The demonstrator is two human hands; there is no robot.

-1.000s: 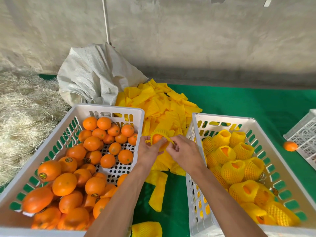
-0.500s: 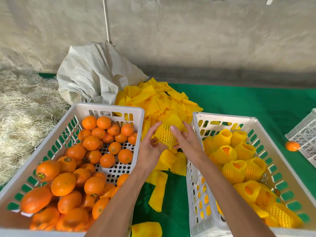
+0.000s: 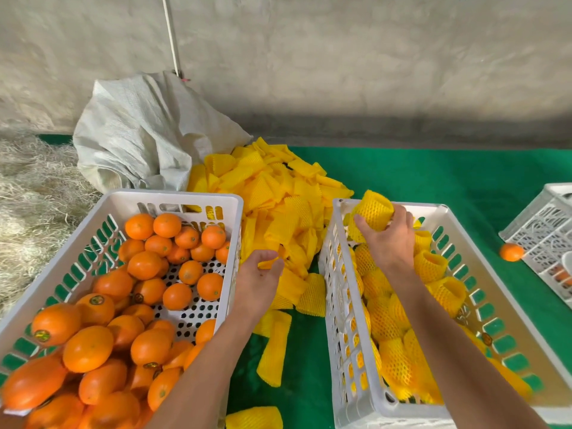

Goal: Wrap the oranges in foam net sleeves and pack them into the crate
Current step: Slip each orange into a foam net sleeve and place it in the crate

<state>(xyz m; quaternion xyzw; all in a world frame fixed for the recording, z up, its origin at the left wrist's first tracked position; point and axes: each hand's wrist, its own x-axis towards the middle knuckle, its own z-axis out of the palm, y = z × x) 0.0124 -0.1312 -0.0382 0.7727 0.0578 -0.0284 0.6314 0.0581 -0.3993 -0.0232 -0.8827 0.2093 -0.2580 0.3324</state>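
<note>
My right hand (image 3: pixel 387 239) grips a wrapped orange (image 3: pixel 374 210) in its yellow foam net sleeve, held over the far left corner of the right white crate (image 3: pixel 458 239). That crate holds several wrapped oranges (image 3: pixel 430 266). My left hand (image 3: pixel 258 275) hovers palm-up and loosely curled between the crates, over the pile of yellow sleeves (image 3: pixel 272 193), holding nothing. The left white crate (image 3: pixel 173 198) is full of bare oranges (image 3: pixel 148 264).
A grey woven sack (image 3: pixel 145 131) lies behind the left crate, with straw (image 3: pixel 31 193) to its left. Loose sleeves (image 3: pixel 274 351) lie on the green mat (image 3: pixel 433 174) between the crates. A stray orange (image 3: pixel 512 252) sits by a third white crate (image 3: pixel 548 230) at the right.
The hands have parted. My right hand carried the sleeved orange rightward over the right crate's corner. My left hand let go and dropped back toward the sleeve pile.
</note>
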